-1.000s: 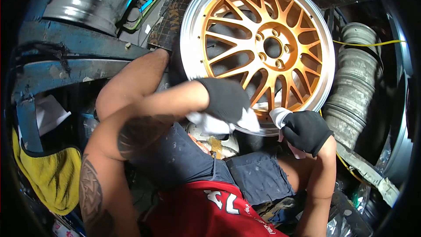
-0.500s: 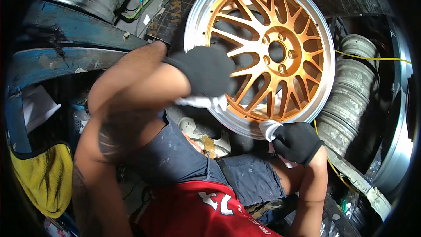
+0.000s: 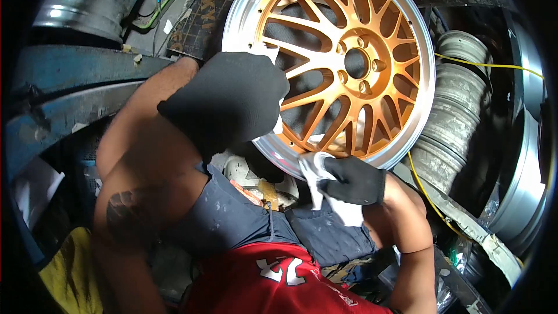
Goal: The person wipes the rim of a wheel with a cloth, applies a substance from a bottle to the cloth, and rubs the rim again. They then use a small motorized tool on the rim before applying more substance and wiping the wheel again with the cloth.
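Note:
A gold multi-spoke wheel rim (image 3: 401, 67) with a polished silver lip stands in front of me, tilted toward my knees. My left hand (image 3: 232, 96), in a black glove, is at the rim's left side, closed over a white cloth (image 3: 264, 52) that shows past its edges; the fingertips are mostly hidden. At the lower lip my right hand (image 3: 354, 180), also gloved in black, grips another white cloth (image 3: 347, 212) that hangs below the fingers. Part of this cloth touches the lip near a small reddish mark.
Several dull metal wheel barrels (image 3: 459, 104) are stacked at the right, with a yellow cable (image 3: 488, 65) crossing them. A blue metal frame (image 3: 75, 72) runs along the left. A yellow towel (image 3: 72, 273) hangs at lower left. A shiny metal barrel (image 3: 87, 3) sits at upper left.
My left hand has moved left and slightly down along the rim. My right hand has shifted left along the lower lip with its cloth. The whole view has shifted slightly.

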### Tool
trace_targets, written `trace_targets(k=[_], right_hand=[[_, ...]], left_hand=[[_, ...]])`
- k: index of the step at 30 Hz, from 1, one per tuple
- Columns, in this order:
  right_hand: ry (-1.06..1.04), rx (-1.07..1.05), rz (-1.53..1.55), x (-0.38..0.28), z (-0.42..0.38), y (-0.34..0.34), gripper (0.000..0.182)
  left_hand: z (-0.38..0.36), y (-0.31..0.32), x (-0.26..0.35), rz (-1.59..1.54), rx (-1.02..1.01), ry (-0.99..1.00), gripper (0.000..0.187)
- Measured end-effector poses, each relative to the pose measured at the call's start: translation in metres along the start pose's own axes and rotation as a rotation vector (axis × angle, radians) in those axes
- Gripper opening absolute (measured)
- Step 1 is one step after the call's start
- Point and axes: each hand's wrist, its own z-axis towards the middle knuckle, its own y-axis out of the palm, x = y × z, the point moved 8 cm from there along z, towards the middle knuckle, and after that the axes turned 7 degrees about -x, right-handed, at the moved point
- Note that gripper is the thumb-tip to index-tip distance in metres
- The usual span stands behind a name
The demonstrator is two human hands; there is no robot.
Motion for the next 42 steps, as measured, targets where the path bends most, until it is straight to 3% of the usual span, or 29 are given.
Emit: trace_targets(k=[2,4,6,7,10,11,13,14,15,17,18,20,21,23,24,26,27,30,31,33,36,38,40,41,42], right_hand=[[0.129,-0.06,-0.023,0.01,-0.014,-0.008,0.035],[-0.001,-0.041,0.01,-0.004,-0.004,-0.01,0.037],[0.042,-0.163,0.032,-0.021,0.011,-0.003,0.038],[-0.07,-0.058,0.142,-0.029,0.018,-0.002,0.039],[-0.048,-0.046,-0.125,-0.003,0.004,-0.008,0.04],[0.096,-0.112,-0.218,0.005,-0.005,-0.009,0.039],[-0.087,-0.038,-0.126,-0.012,-0.001,-0.012,0.037],[-0.158,-0.006,-0.079,-0.022,0.005,-0.006,0.037],[-0.103,-0.053,0.11,-0.026,0.017,0.001,0.04],[-0.177,0.052,0.041,-0.009,0.014,0.001,0.043],[-0.192,0.046,-0.054,0.0,0.005,-0.003,0.041],[0.073,-0.097,-0.141,0.0,-0.016,-0.012,0.032],[0.029,-0.084,-0.155,-0.001,-0.008,-0.009,0.031],[-0.049,0.007,-0.158,-0.013,0.005,-0.003,0.03],[-0.094,0.023,0.01,-0.015,0.01,-0.004,0.03],[-0.031,-0.053,0.016,0.004,-0.002,-0.003,0.03],[0.012,-0.024,-0.134,0.012,-0.013,-0.007,0.031],[-0.038,-0.03,-0.039,0.008,-0.016,-0.006,0.033],[-0.073,0.011,-0.067,0.006,-0.008,-0.004,0.032],[-0.069,0.058,0.063,0.005,0.007,0.0,0.033],[0.063,-0.034,-0.205,0.013,-0.02,-0.008,0.034],[-0.034,-0.023,-0.056,0.018,-0.022,-0.007,0.031],[0.044,-0.017,-0.063,0.01,-0.007,-0.007,0.031],[-0.224,0.131,0.038,0.004,0.001,-0.008,0.033],[-0.199,0.187,0.093,0.009,0.001,-0.011,0.029]], left_hand=[[-0.002,0.001,-0.002,-0.004,0.032,0.026,0.028],[-0.005,0.002,-0.003,-0.015,0.068,0.005,0.027],[0.0,0.004,0.002,0.013,0.015,-0.021,0.025],[0.003,0.004,0.005,0.033,-0.012,-0.025,0.024],[0.001,0.0,0.005,0.019,0.039,0.03,0.021],[-0.003,-0.001,0.003,0.027,0.101,0.068,0.021],[-0.009,-0.003,0.004,0.03,0.232,0.133,0.019],[-0.005,0.003,0.004,0.025,0.164,0.094,0.019],[-0.001,-0.001,0.011,0.026,0.093,0.065,0.019],[0.005,0.0,0.017,0.057,-0.004,0.023,0.016],[0.005,0.0,0.02,0.104,0.041,0.12,0.016],[-0.004,0.008,0.018,0.182,0.126,0.291,0.015],[-0.007,0.011,0.017,0.241,0.134,0.308,0.016],[-0.004,0.011,0.012,0.105,0.143,0.197,0.011],[0.002,0.011,0.014,0.039,0.145,0.157,0.011],[0.007,0.018,0.028,-0.044,0.002,0.24,0.011],[0.005,0.022,0.03,-0.087,-0.068,0.259,0.011],[-0.003,0.03,0.034,-0.132,0.045,0.409,0.012],[0.005,0.031,0.032,-0.224,-0.163,0.241,0.012],[0.008,0.031,0.039,-0.216,-0.134,0.25,0.013],[0.01,0.038,0.037,-0.156,-0.092,0.239,0.015],[0.015,0.048,0.039,-0.116,-0.146,0.124,0.015],[0.019,0.061,0.056,-0.056,-0.301,0.101,0.023],[0.022,0.067,0.071,-0.078,-0.342,0.117,0.024],[0.025,0.072,0.082,-0.088,-0.379,0.129,0.025]])
